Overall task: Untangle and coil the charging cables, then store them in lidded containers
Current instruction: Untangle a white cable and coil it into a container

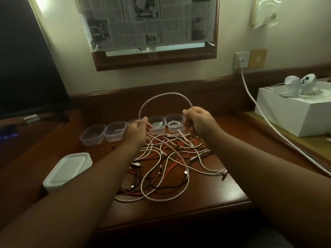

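Note:
A white cable (pixel 166 94) arches in a loop above the wooden table (pixel 223 190). My left hand (pixel 137 132) grips one side of the loop and my right hand (pixel 198 120) grips the other. Below them lies a tangle of white, red and black cables (pixel 170 165). Behind the hands stands a row of clear plastic containers. Two on the left (pixel 93 135) (pixel 115 130) look empty. Two on the right (pixel 157 125) (pixel 174 122) each hold a coiled white cable. A stack of white lids (pixel 69 170) sits at the left.
A dark screen (pixel 26 59) stands at the far left. On the right, a white box (pixel 295 111) carries two white controllers (pixel 300 85). From a wall socket (pixel 242 60) a thick white cord (pixel 268 122) runs down along the table's right side.

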The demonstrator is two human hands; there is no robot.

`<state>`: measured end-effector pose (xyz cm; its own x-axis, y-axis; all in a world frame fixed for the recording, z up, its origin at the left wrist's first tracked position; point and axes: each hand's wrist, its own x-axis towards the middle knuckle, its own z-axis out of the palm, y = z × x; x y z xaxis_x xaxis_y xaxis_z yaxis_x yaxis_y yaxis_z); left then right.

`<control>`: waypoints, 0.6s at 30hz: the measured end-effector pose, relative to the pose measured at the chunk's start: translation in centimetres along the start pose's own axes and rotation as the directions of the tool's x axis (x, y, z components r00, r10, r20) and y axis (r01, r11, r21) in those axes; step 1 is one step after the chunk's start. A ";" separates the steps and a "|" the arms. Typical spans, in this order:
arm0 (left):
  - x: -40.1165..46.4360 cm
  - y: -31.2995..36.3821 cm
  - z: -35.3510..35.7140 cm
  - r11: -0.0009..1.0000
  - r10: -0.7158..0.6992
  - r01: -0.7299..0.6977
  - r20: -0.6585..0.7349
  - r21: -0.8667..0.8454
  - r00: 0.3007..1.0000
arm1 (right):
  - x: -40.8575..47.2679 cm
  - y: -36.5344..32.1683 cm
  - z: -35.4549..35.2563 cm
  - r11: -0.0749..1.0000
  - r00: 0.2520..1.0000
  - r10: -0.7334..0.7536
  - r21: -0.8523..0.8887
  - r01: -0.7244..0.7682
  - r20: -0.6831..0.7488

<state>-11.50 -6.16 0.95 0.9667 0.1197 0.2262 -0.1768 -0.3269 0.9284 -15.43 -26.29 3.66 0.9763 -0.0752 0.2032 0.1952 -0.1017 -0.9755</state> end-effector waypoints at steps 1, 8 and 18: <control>-0.3 1.1 0.0 0.994 -0.041 0.042 0.012 -0.098 0.999 | -0.1 0.3 0.3 0.996 0.997 0.042 -0.082 -0.037 0.059; -1.9 6.6 0.0 0.842 -0.045 0.127 0.166 -0.524 0.985 | -1.2 1.2 2.2 0.881 0.964 0.115 -0.474 0.013 0.240; -5.0 1.5 1.8 0.969 -0.142 -0.038 0.678 0.243 0.721 | 0.3 -0.7 1.9 0.982 0.979 0.130 0.160 -0.104 -0.160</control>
<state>-16.29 -8.96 0.68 0.8476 -0.5031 -0.1688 -0.1627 -0.5491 0.8198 -15.09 -24.32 4.20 0.9657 -0.2454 0.0853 0.1046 0.0665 -0.9923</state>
